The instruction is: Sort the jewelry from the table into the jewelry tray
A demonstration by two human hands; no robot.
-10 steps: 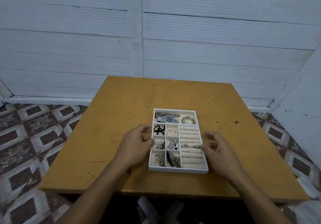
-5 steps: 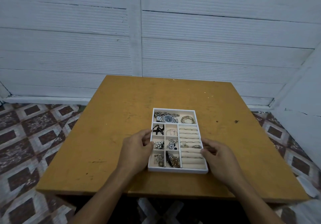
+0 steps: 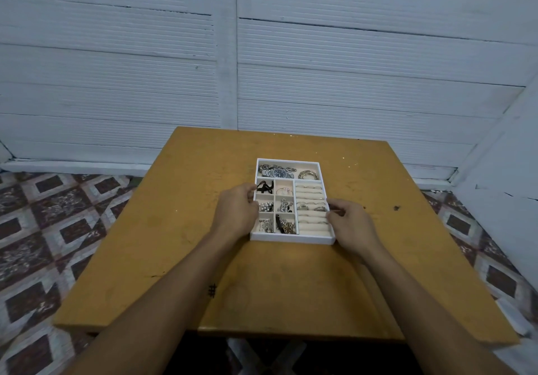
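A white jewelry tray (image 3: 291,240) with cream compartments lies in the middle of the yellow wooden table (image 3: 180,243). A silver watch (image 3: 278,173) and a twisted bangle (image 3: 307,175) fill its far section. Rings (image 3: 310,206) sit in the padded rolls on the right, and chains, beads and a black piece fill the small cells on the left. My left hand (image 3: 237,210) grips the tray's left wall, fingers curled over the rim. My right hand (image 3: 350,226) grips the right wall the same way.
The table stands against a white panelled wall (image 3: 320,69). Patterned floor tiles (image 3: 52,214) show on both sides. A small dark mark (image 3: 396,208) lies on the tabletop right of the tray.
Both hands have closed in from beside the tray and taken hold of its side walls. The tray has stayed roughly where it was.
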